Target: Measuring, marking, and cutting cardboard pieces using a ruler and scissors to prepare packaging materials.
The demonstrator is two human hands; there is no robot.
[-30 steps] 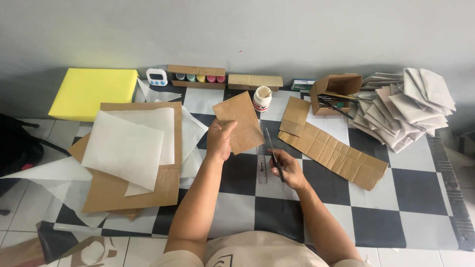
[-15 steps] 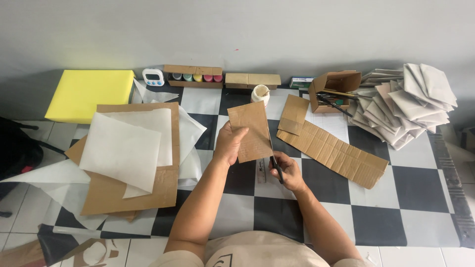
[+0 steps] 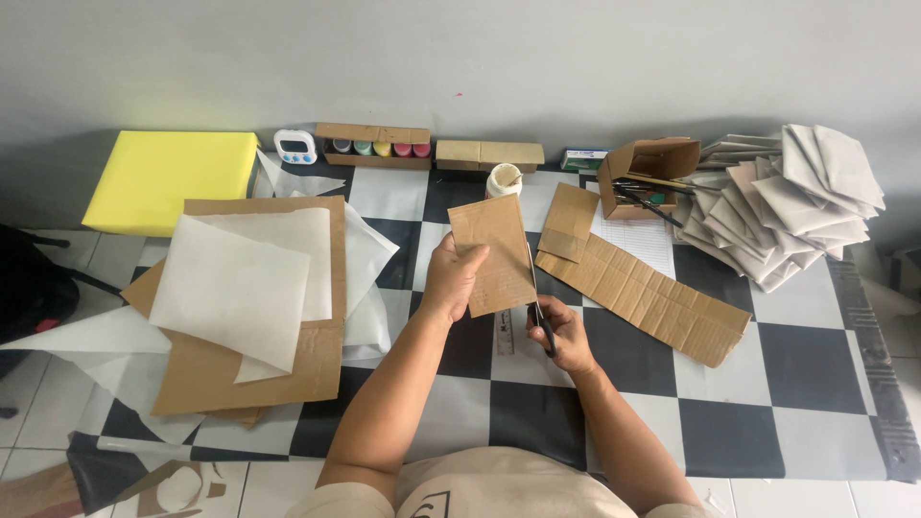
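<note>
My left hand holds a rectangular piece of brown corrugated cardboard raised above the checkered table. My right hand grips black scissors at the cardboard's right edge, blades pointing away from me along that edge. A ruler lies flat on the table under the hands. A long strip of corrugated cardboard lies just right of the scissors.
White paper sheets on large cardboard lie at left, a yellow block behind them. Along the back: a timer, a box of paint pots, a glue bottle, an open box of tools. Folded paper envelopes pile at right.
My left hand lifted the cardboard piece off the table and turned it upright. My right hand brought the scissors against its right edge.
</note>
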